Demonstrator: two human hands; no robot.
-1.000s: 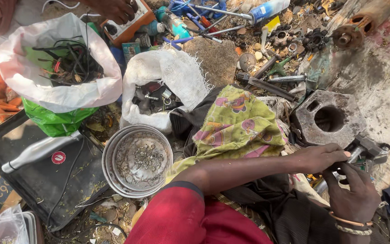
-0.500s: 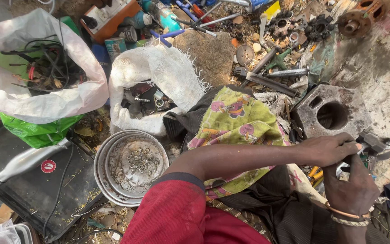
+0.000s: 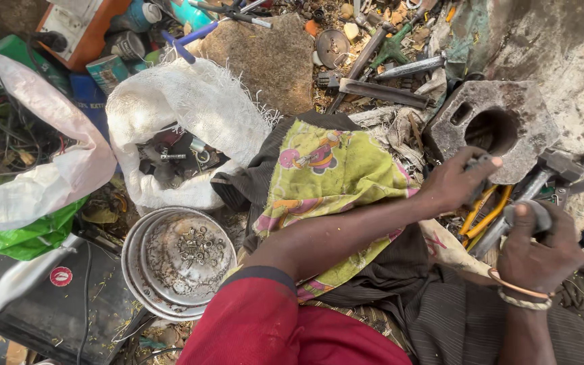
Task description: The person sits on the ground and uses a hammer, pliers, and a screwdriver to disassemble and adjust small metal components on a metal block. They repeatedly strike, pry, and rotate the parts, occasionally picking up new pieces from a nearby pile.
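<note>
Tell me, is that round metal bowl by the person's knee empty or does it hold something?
Not empty. The round metal bowl sits upright with a scatter of small metal bits, perhaps nuts or washers, on its bottom; it is far from full.

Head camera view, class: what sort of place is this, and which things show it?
Probably an informal ground-level repair workshop: a heavy metal block with a bore, a metal bowl of small nuts, and a white sack of metal parts lie among scattered tools.

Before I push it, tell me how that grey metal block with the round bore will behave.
The grey metal block looks like thick cast metal, so probably heavy and rigid. It sits flat on cluttered ground, so it would likely scrape rather than roll. The left hand rests at its edge.
</note>
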